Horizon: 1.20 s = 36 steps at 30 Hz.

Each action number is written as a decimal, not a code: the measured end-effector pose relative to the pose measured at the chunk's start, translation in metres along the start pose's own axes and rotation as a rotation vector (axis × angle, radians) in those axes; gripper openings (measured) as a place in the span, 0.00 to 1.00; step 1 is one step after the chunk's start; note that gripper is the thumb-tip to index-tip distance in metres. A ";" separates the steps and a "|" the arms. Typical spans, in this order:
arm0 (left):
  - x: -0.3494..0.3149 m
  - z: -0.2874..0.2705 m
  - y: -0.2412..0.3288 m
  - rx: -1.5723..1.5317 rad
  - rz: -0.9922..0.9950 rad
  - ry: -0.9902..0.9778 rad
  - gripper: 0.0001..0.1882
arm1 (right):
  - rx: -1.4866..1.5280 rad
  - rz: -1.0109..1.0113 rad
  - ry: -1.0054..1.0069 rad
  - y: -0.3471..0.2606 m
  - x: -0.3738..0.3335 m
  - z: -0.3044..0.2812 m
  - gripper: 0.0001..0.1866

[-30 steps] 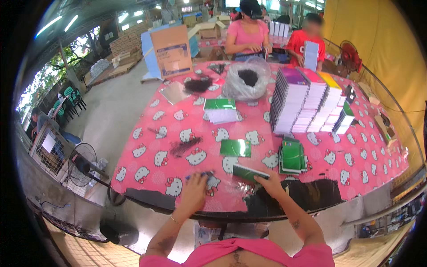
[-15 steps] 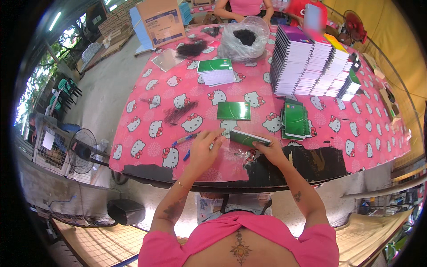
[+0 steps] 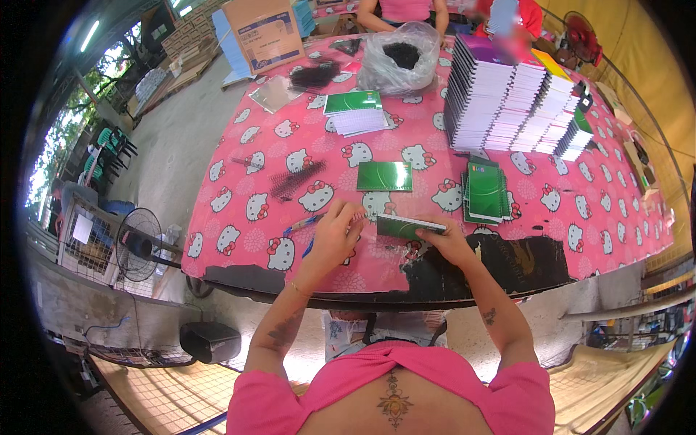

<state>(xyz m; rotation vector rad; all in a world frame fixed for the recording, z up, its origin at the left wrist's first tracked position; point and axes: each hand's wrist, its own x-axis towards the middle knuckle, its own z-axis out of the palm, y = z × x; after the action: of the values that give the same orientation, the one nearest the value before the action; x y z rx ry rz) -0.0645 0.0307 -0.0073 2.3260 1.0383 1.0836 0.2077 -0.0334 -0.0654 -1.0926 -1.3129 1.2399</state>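
Observation:
My right hand grips a small green notebook by its right end, thumb on the cover, tilted just above the table. Close to the notebook's left end, my left hand has its thumb and fingers drawn together in a pinch; what lies between them is too small to make out. Just beyond, another green notebook lies flat. A blue-handled tool rests partly hidden behind my left hand. To the right sits a short pile of green spiral notebooks.
Loose black binding coils lie at left. Farther back are a stack of green-covered books, a clear bag of black coils and tall notebook stacks. A cardboard box stands far left. People sit across the pink-covered table.
My left hand has turned slightly, its fingers closing together near the notebook's end. The right hand keeps its grip on the notebook, which is tilted slightly differently. The whole view has shifted a little.

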 end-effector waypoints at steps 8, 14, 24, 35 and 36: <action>0.014 -0.002 0.005 -0.082 0.069 -0.240 0.10 | -0.188 0.068 -0.037 -0.015 -0.006 0.000 0.16; 0.016 0.004 -0.014 0.110 0.240 -0.310 0.14 | -0.113 0.045 -0.073 -0.003 -0.006 0.003 0.18; -0.035 0.041 0.039 0.580 0.259 -0.057 0.40 | 0.221 0.091 0.131 -0.015 -0.028 0.029 0.16; 0.023 -0.004 0.016 -0.122 0.212 -0.322 0.08 | 0.032 0.101 0.073 -0.026 -0.041 0.023 0.16; 0.024 -0.005 0.016 -0.112 0.219 -0.313 0.08 | 0.031 0.087 0.068 -0.027 -0.041 0.022 0.16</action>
<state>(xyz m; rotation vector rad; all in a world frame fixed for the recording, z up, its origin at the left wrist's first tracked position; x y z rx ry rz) -0.0507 0.0384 0.0172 2.4562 0.6049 0.7901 0.1907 -0.0785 -0.0416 -1.1702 -1.2020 1.2719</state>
